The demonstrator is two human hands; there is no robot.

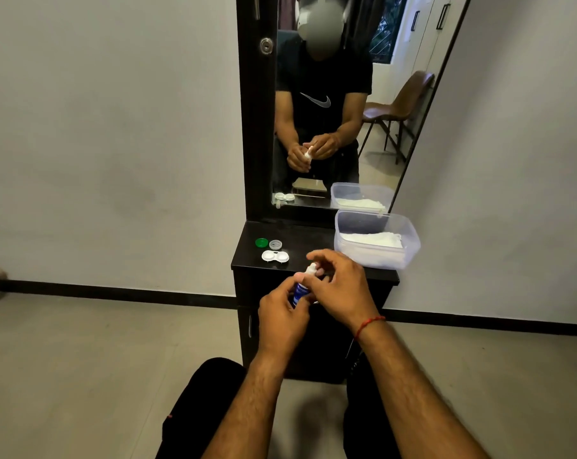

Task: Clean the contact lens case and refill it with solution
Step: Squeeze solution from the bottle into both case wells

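- Contact lens case (275,256): white, twin wells, uncapped, flat on black cabinet top.
- Green cap (261,242) and clear cap (275,244): side by side, just behind case.
- Solution bottle (301,290): blue label, white tip, upright, gripped in both hands.

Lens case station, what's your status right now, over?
Left hand gripping solution bottle; right hand at its cap. Lens case open on cabinet, caps off beside it. Nothing blocking.
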